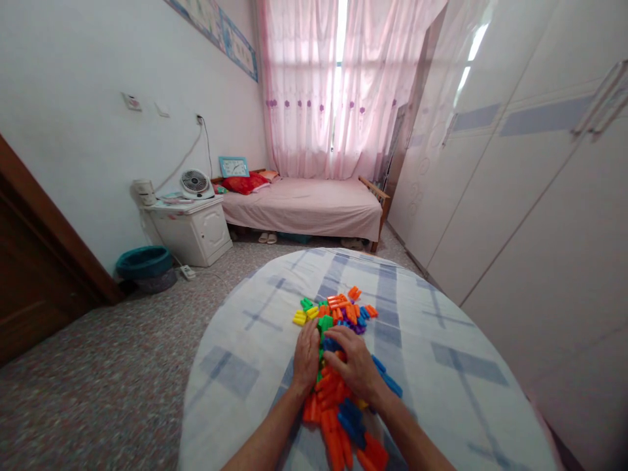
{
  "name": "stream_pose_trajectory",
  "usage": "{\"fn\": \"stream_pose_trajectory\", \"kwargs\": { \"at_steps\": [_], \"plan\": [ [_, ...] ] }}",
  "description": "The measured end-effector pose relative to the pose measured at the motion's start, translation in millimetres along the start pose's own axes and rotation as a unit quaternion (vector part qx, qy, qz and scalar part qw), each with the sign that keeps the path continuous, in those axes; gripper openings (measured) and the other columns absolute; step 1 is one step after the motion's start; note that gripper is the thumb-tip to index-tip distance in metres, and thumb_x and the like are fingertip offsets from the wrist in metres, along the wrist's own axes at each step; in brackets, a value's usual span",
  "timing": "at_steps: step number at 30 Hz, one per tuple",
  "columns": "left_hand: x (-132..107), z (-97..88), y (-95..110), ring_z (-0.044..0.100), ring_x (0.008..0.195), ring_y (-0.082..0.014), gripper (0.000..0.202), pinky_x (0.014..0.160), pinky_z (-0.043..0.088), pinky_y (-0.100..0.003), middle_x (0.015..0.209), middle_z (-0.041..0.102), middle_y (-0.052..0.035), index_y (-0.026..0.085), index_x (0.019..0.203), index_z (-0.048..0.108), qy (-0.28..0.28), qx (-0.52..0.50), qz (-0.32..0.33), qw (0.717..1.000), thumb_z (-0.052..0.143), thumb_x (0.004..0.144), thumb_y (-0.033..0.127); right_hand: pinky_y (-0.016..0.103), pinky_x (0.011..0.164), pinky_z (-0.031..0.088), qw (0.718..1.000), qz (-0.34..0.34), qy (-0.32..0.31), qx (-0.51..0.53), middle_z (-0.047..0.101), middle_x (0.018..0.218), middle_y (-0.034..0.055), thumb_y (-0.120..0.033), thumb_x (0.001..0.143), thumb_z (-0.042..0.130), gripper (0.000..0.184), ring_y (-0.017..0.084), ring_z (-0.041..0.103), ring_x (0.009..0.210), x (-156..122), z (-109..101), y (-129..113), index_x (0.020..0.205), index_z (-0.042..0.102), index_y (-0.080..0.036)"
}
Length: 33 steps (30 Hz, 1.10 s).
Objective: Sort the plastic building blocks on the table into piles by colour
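Head view: both hands rest on a heap of plastic blocks point(338, 366) on the round surface point(441, 366) covered by a checked cloth. The left hand point(307, 356) lies flat, fingers together, palm down on the heap's left edge. The right hand point(356, 366) is cupped over the middle with fingers curled; whether it pinches a block I cannot tell. The two hands sit just beside each other, thumbs nearly touching.

The blocks look like hollow moulded plastic: light, stiff, smooth and likely a bit slippery, not fragile. Each is short and ridged, so I judge a pinch across the short sides would hold one best; a scoop with both palms would shift many at once, though loose ones would slide on the cloth.

Count: one heap, running from the far cluster down to the near edge between the forearms. The pieces are too many and too overlapped to number; orange ones are most, then blue, with a few green, about three yellow point(300, 318) at the far left, and a little purple.

Beyond: one bed point(304, 206), one fan point(195, 183), one basin point(143, 261)
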<state>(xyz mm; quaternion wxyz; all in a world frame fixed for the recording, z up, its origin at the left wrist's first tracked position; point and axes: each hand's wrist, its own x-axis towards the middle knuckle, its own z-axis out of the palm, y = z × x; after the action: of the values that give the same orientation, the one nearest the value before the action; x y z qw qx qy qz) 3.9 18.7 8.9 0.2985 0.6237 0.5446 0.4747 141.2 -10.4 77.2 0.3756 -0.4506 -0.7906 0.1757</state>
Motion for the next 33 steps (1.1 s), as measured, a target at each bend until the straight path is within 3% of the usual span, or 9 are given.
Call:
{"fn": "stream_pose_trajectory", "kwargs": {
  "at_steps": [4,7,11,13,15,19,23,28,33],
  "plan": [
    [-10,-21.1,13,0.039,0.132,-0.0202,0.051,0.113,0.029,-0.043,0.142,0.044,-0.0110,0.016,0.134,0.044,-0.021,-0.044,-0.023,0.999,0.022,0.095,0.042,0.052,0.107,0.029,0.997,-0.018,-0.014,-0.073,0.051,0.134,0.0086,-0.039,0.079,0.060,0.052,0.029,0.037,0.131,-22,-11,-15,0.129,0.052,-0.025],
    [-33,-50.0,12,0.033,0.136,-0.0214,0.056,0.113,0.027,-0.042,0.147,0.036,-0.0086,0.021,0.139,0.038,-0.052,-0.018,0.003,0.998,0.029,0.093,0.051,0.055,0.106,0.029,0.991,0.023,0.029,-0.126,0.037,0.146,0.0099,-0.052,0.076,0.061,0.074,0.034,0.026,0.137,-67,-28,-1,0.142,0.035,-0.028],
    [-79,-84.1,-3,0.025,0.138,-0.0337,0.096,0.110,0.029,-0.050,0.153,0.021,-0.0092,0.028,0.145,0.026,-0.161,0.086,0.088,0.979,0.065,0.066,0.066,0.058,0.100,0.036,0.985,0.045,0.023,-0.166,0.027,0.151,0.0112,-0.065,0.062,0.066,0.101,0.040,0.030,0.133,-144,-31,37,0.147,0.021,-0.033],
    [-98,-88.5,-9,0.026,0.137,-0.0378,0.112,0.108,0.032,-0.051,0.154,0.017,-0.0095,0.032,0.145,0.023,-0.195,0.129,0.131,0.964,0.075,0.052,0.065,0.057,0.098,0.037,0.985,0.046,0.009,-0.169,0.023,0.152,0.0118,-0.066,0.060,0.066,0.106,0.041,0.032,0.132,-169,-21,51,0.148,0.018,-0.032],
    [-110,-82.5,-10,0.027,0.136,-0.0387,0.116,0.107,0.034,-0.051,0.154,0.015,-0.0100,0.034,0.145,0.021,-0.202,0.158,0.162,0.953,0.078,0.048,0.063,0.059,0.098,0.037,0.985,0.026,0.014,-0.170,0.020,0.153,0.0134,-0.066,0.055,0.069,0.112,0.043,0.031,0.132,-178,-8,56,0.148,0.018,-0.031],
    [-110,-54.6,-6,0.029,0.136,-0.0374,0.103,0.106,0.036,-0.051,0.154,0.016,-0.0125,0.031,0.145,0.024,-0.164,0.181,0.182,0.952,0.074,0.059,0.057,0.060,0.095,0.038,0.983,0.033,0.033,-0.180,0.019,0.153,0.0155,-0.055,0.057,0.072,0.110,0.044,0.028,0.133,-159,10,47,0.148,0.017,-0.028],
    [-95,-33.5,1,0.029,0.136,-0.0338,0.077,0.107,0.036,-0.049,0.153,0.019,-0.0126,0.028,0.141,0.037,-0.119,0.166,0.157,0.966,0.068,0.071,0.040,0.056,0.099,0.038,0.986,0.045,0.049,-0.154,0.025,0.151,0.0135,-0.038,0.065,0.070,0.098,0.038,0.027,0.135,-132,11,38,0.147,0.019,-0.028],
    [-69,-22.8,15,0.028,0.138,-0.0273,0.064,0.110,0.032,-0.048,0.150,0.027,-0.0093,0.026,0.135,0.043,-0.079,0.119,0.097,0.985,0.056,0.073,0.015,0.048,0.102,0.039,0.991,0.056,0.090,-0.080,0.043,0.141,0.0113,-0.030,0.075,0.062,0.068,0.030,0.041,0.129,-104,8,36,0.138,0.038,-0.025],
    [-27,-14.2,43,0.029,0.136,-0.0301,0.059,0.111,0.029,-0.049,0.146,0.031,-0.0131,0.018,0.131,0.046,-0.031,0.114,0.063,0.991,0.058,0.073,0.020,0.042,0.096,0.044,0.980,0.147,0.137,-0.003,0.059,0.118,0.0090,-0.028,0.078,0.058,0.040,0.025,0.054,0.112,-56,-2,29,0.116,0.054,-0.020]
  ]
}}
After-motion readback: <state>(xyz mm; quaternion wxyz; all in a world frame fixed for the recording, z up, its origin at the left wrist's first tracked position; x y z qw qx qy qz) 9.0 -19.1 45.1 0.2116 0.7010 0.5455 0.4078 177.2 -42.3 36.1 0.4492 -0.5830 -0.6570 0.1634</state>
